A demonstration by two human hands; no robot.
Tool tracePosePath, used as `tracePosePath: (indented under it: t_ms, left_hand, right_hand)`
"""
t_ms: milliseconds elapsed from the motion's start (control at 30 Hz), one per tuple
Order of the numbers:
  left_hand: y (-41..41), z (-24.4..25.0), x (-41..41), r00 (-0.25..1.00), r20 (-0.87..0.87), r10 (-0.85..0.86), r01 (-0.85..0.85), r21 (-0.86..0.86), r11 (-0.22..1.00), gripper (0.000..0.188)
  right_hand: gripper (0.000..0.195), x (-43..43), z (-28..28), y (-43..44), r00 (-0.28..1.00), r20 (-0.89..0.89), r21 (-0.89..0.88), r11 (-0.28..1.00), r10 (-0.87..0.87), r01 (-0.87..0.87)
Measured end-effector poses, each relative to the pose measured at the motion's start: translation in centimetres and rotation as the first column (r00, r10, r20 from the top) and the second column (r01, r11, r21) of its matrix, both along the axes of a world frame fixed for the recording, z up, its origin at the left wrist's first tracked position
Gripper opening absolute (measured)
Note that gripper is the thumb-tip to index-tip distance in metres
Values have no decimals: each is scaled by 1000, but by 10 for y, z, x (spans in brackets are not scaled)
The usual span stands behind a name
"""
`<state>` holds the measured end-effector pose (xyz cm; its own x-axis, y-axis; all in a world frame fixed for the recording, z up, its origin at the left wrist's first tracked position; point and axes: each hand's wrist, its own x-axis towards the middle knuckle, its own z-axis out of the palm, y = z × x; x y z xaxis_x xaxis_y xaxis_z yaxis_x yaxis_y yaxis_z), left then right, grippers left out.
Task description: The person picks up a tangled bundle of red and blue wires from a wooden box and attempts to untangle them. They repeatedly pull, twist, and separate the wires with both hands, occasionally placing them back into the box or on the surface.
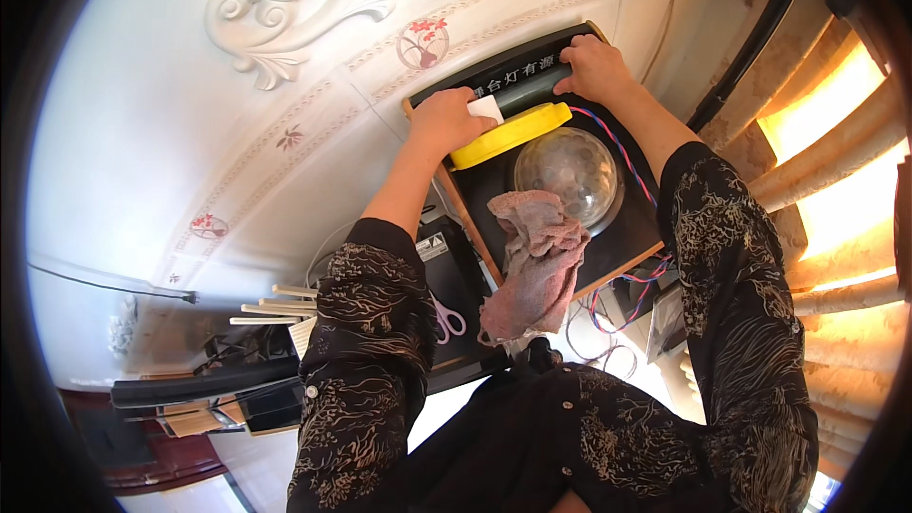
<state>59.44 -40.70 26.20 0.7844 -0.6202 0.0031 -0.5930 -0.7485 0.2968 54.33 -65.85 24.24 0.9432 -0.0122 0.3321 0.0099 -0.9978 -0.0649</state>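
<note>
My left hand is at the left end of a dark cylindrical object, its thumb over a small white block. My right hand curls over the right end of the same dark object, thumb below it. Behind lies a black panel bearing writing. Just in front sits a yellow casing with rounded ends. A clear dome with round facets rests on the black top of a wood-edged box. A crumpled pinkish-grey cloth lies against the dome and hangs over the box's front edge.
Red and blue twisted wires run down the box's right side. Lilac-handled scissors lie on a dark surface at lower left, near a black device. A patterned wall stands behind; gold curtains hang at right.
</note>
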Motion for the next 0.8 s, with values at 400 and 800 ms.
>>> tracePosePath:
  t_ms: [400, 800]
  left_hand:
    - [25, -27, -37, 937, 342, -67, 146, -208, 967, 52]
    - [22, -42, -33, 861, 509, -5, 131, -211, 969, 42]
  right_hand:
    - [24, -122, 51, -33, 974, 194, 691, 722, -121, -48]
    - [22, -364, -23, -33, 913, -39, 890, 401, -405, 216]
